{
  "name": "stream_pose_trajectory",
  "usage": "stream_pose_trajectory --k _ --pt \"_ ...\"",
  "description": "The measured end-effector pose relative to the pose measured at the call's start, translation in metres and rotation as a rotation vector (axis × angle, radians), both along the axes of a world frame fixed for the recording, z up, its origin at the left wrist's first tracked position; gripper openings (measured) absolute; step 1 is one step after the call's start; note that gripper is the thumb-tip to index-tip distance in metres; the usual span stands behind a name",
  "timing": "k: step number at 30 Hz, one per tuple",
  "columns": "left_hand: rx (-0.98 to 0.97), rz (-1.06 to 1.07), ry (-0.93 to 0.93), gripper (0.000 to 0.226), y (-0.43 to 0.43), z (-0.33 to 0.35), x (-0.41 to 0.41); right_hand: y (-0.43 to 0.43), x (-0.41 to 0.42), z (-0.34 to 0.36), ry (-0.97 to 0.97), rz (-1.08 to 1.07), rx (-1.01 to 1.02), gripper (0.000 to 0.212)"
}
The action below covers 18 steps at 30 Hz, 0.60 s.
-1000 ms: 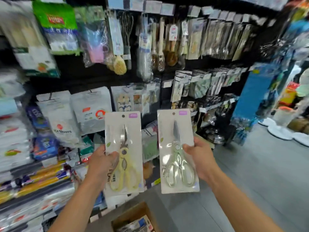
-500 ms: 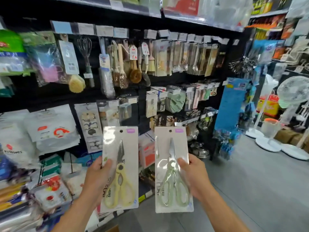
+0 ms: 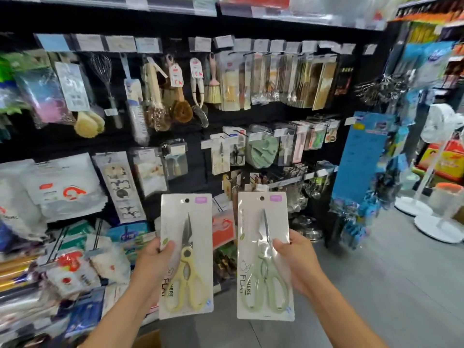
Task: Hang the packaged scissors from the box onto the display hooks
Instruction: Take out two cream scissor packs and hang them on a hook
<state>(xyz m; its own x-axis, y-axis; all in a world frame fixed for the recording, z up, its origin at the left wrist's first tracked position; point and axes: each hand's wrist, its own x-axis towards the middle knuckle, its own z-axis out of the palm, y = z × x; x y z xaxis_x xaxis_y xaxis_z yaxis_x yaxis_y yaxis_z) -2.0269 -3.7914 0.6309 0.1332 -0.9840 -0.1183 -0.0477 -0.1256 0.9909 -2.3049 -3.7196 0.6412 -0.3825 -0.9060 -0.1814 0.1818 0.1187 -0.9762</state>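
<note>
Left hand (image 3: pixel 150 262); right hand (image 3: pixel 297 264) (gripping scissors (image 3: pixel 187 272))

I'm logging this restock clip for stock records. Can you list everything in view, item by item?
yellow-handled scissors pack: one, pale card, in the left hand
green-handled scissors pack: one, pale card, in the right hand
hanging scissors packs: at least two, pale cards, hooks above the held packs
whisk: one, metal, top row left
brushes: several, tan and brown, top row centre
display card: one, blue, shelf's right end
standing fans: two by their bases, white, floor far right
cardboard box: one, brown, corner at bottom edge
left hand: one, grips the yellow pack's left edge
right hand: one, grips the green pack's right edge
</note>
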Motion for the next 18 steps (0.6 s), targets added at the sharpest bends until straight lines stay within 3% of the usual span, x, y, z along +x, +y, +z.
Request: stream_pose_trajectory --k 9,18 --pt "0.031 -0.067 -0.039 0.014 -0.059 -0.011 -0.058 -0.061 -0.053 -0.007 0.072 0.043 -0.002 0.024" --pt "0.083 0.026 0.094 0.011 -0.16 -0.034 -0.117 -0.185 -0.105 -0.019 0.042 0.063 0.01 0.014"
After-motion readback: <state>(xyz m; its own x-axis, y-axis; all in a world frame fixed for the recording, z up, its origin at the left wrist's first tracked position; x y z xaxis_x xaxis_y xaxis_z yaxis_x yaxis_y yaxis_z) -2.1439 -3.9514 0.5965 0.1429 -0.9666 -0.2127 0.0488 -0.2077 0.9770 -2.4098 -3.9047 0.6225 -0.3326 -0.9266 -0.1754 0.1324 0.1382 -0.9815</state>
